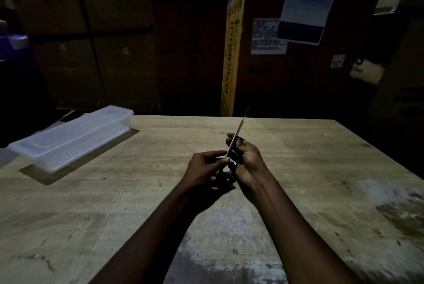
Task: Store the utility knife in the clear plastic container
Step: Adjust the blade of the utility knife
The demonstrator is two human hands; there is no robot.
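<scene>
Holding knife (236, 139) above table (298, 157) at frame centre, blade tilting up toward 1 o'clock, tip reaching past far table edge in view. Right hand (246, 164) wrapping fingers around handle, closed on it. Left hand (206, 169) pinching lower end of knife between thumb and fingertips, just at 9 o'clock of right hand, the two hands touching. Container (71, 137) sitting at 10 o'clock from hands, well apart, lid on, long axis running toward 1 o'clock, near left table edge. Lighting dim; blade detail blurring, extension length not readable. Stacking of cartons (114, 31) at 12 o'clock behind table.
</scene>
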